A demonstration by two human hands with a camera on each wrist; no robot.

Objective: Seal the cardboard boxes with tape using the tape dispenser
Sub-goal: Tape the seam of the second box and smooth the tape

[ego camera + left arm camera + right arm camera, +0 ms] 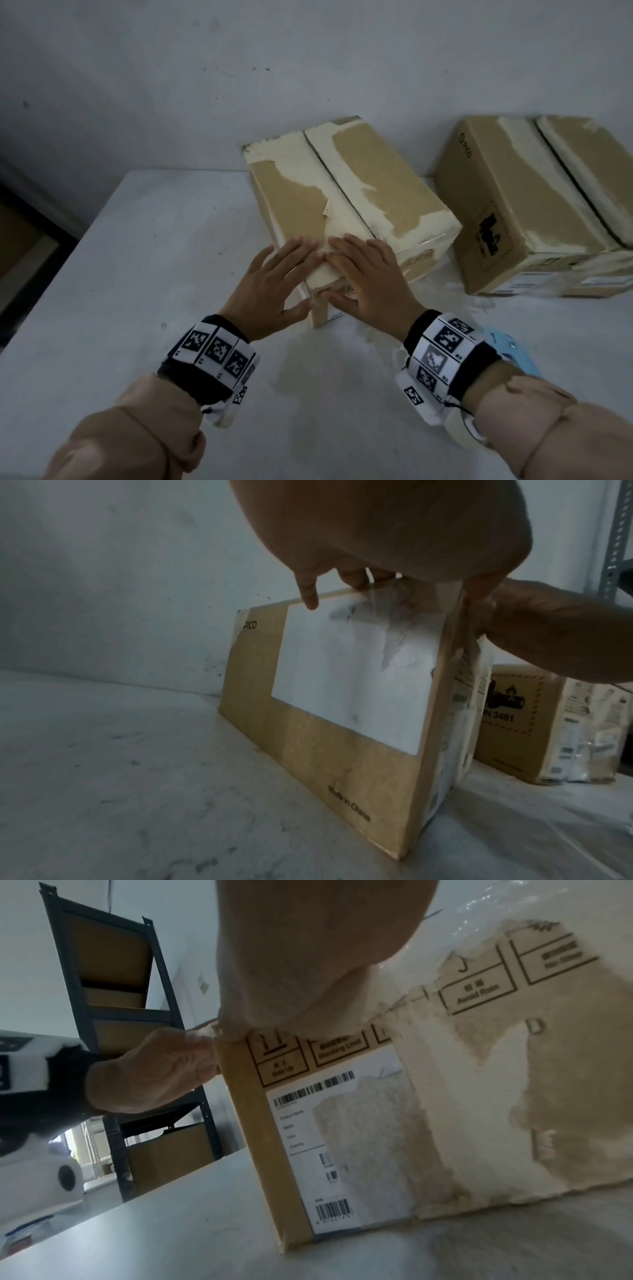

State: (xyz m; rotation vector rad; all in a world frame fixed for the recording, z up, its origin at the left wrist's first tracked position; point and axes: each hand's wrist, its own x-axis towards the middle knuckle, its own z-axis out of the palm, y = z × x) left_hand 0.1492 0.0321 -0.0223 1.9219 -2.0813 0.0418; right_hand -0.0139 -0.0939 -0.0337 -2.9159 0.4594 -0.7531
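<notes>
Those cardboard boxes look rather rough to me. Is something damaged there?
Yes. The near box has its brown outer paper torn away in wide pale patches along the top seam, with a loose flake curling up. The second box beside it shows similar stripped bands. Both hands press flat on the near box's front corner.

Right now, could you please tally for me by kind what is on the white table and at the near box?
Cardboard boxes: 2, the near box and the far box.
Hands: 2, the left hand and the right hand, both flat on the near box's front corner.
Light blue object behind the right wrist, too hidden to identify: 1.
Total: 5.
</notes>
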